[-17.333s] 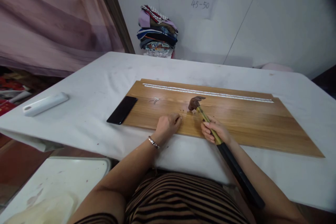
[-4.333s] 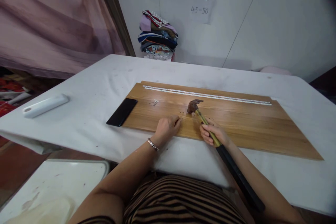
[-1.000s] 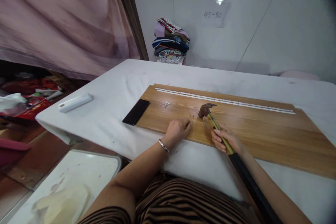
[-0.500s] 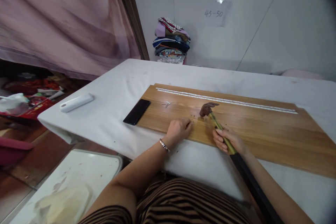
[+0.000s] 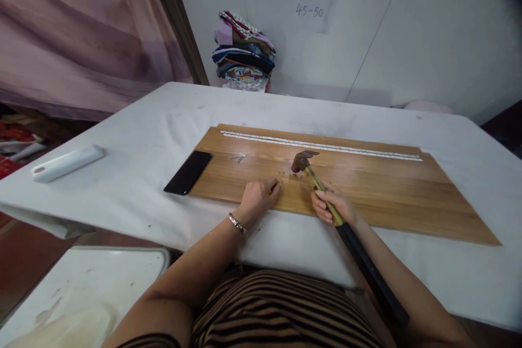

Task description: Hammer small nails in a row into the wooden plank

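My right hand (image 5: 332,204) grips a claw hammer (image 5: 362,253) by the yellow part of its handle, below the rusty head. The hammer head is over the middle of a wooden board (image 5: 379,190), near several small dark bits on the wood. Resting at the board's front edge, my left hand (image 5: 259,196) is closed, fingers curled; whether anything is in them is hidden. A few nails (image 5: 238,157) lie on the board to the left of the hammer. Two pale measuring strips (image 5: 318,145) run along the board's far side.
A black phone (image 5: 188,173) overlaps the board's left end. Farther left on the white-covered table (image 5: 138,136) lies a white handled object (image 5: 68,163). Folded clothes (image 5: 244,51) are stacked by the wall. A white stool (image 5: 114,277) stands at the lower left.
The view has shifted, so the table, board and hands appear farther left. Relative to the board, both hands and the hammer stay in nearly the same place.
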{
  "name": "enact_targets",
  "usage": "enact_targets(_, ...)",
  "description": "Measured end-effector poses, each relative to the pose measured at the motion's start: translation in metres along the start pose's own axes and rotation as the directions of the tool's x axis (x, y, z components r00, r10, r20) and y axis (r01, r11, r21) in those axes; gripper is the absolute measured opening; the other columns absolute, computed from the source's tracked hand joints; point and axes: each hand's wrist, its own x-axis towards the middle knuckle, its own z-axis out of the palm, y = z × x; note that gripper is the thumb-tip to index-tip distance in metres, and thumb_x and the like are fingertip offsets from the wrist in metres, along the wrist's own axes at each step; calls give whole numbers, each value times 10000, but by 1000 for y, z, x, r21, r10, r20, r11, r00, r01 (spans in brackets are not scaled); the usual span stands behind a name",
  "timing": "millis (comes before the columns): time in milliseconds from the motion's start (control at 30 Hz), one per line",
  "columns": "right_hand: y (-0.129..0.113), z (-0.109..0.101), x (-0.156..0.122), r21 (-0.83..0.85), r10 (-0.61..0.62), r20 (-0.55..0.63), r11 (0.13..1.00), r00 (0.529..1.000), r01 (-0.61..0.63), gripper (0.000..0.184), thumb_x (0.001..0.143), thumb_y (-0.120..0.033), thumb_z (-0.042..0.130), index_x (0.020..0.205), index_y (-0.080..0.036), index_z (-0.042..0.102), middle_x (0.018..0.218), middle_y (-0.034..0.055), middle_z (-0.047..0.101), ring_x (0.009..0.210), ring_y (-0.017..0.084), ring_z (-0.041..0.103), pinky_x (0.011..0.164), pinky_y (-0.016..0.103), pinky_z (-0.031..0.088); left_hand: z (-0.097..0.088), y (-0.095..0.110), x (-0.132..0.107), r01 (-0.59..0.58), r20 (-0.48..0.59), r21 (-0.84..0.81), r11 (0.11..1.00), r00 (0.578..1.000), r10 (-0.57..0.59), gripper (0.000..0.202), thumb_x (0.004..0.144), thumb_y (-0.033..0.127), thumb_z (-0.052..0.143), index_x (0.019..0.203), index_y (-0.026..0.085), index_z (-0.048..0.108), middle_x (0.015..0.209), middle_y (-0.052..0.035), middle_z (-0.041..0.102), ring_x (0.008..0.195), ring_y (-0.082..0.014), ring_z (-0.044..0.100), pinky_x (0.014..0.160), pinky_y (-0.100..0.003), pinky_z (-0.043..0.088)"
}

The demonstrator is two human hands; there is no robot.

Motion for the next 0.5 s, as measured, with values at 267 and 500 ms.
enact_targets(267,-1,0,0,5,30,0,1000,1000,-30,292,843,-321,627,1041,-238,430,557,-118,473,304,45,350,284,139,298,0,0,0,-4,-16,0,1000,1000,4,348,962,374,395,756,209,622,799,-52,698,761,-173,624,637,-273,325)
enact_targets(500,3,-4,1,-5,51,-13,999,999,-51,346,849,-332,624,1112,-256,413,565,-122,468,308,44,343,277,131,306,4,-2,1,-13,-28,17,1000,1000,14,348,968,375,394,757,211,617,801,-38,706,756,-162,629,625,-269,312)
